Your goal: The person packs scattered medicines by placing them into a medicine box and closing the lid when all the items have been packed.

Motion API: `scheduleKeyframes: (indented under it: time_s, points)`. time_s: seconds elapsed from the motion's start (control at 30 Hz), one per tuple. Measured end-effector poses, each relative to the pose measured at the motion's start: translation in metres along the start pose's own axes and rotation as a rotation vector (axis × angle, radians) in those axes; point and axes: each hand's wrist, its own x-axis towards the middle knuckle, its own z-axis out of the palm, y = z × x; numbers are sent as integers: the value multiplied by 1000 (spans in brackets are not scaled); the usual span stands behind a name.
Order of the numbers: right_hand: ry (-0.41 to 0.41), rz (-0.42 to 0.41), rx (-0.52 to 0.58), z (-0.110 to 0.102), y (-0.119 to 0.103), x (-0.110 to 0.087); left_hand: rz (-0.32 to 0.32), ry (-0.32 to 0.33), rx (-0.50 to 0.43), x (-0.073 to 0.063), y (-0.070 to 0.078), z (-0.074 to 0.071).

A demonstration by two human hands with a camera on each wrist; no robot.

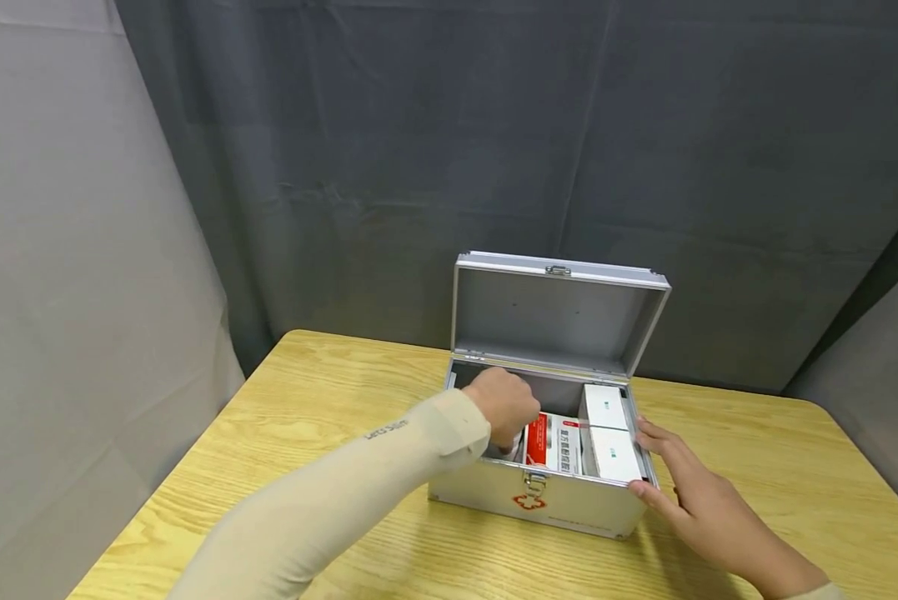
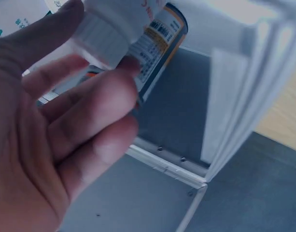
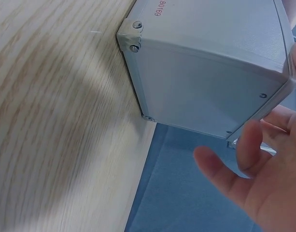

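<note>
A silver first-aid case [image 1: 486, 487] with a red cross emblem stands on the table, its lid [image 1: 542, 321] raised. My left hand [image 1: 503, 404] reaches down into its left part. In the left wrist view its thumb and fingers hold a white bottle [image 2: 102, 41] by the ribbed cap. Beside that bottle is a can-like container with an orange and white label [image 2: 160, 43]. The right hand [image 1: 699, 500] rests with thumb and fingertips on the case's right rim. In the right wrist view, fingers [image 3: 225, 176] extend loosely beside the case wall [image 3: 196, 92].
Inside the case, a red and white box [image 1: 554, 442] sits near the middle, and white boxes [image 1: 614, 454] fill the right end. Wooden tabletop [image 1: 343, 375] surrounds the case. A dark grey curtain [image 1: 418, 167] hangs behind, with pale cloth [image 1: 81, 250] at the left.
</note>
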Motion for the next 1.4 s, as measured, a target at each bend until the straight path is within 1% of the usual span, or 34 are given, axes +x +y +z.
scheduleKeyframes:
  time_s: [0.1, 0.2, 0.4, 0.5, 0.63, 0.77, 0.9, 1.03, 1.13, 1.23, 1.4]
  points:
    - [7, -5, 2, 0, 0, 0, 10, -7, 11, -1, 0, -3]
    - [23, -12, -14, 1, 0, -1, 5, -5, 24, 0, 0, -3]
    - [21, -4, 27, 2, -1, -4, 0, 14, 31, 2, 0, 0]
    - [19, 6, 43, 3, -3, -5, -3, 2, 24, 2, 1, -1]
    - [6, 12, 47, 3, -5, -5, -26, -24, 19, 2, 2, 0]
    - [13, -1, 14, 3, -8, -4, -37, -38, 27, 1, 6, 2]
    - [16, -8, 9, 3, -10, -4, -36, -39, 40, 2, 8, 3]
    - [-4, -1, 49, 5, -11, -3, -51, -46, 46, 1, 7, 4]
    - [-5, -2, 38, 5, -11, -3, -62, -41, 45, -1, 7, 5]
    - [10, -4, 5, 5, -11, -4, -58, -27, 42, -3, 8, 4]
    - [19, -1, -19, 3, -8, -5, -77, -17, 1, -7, 4, -4]
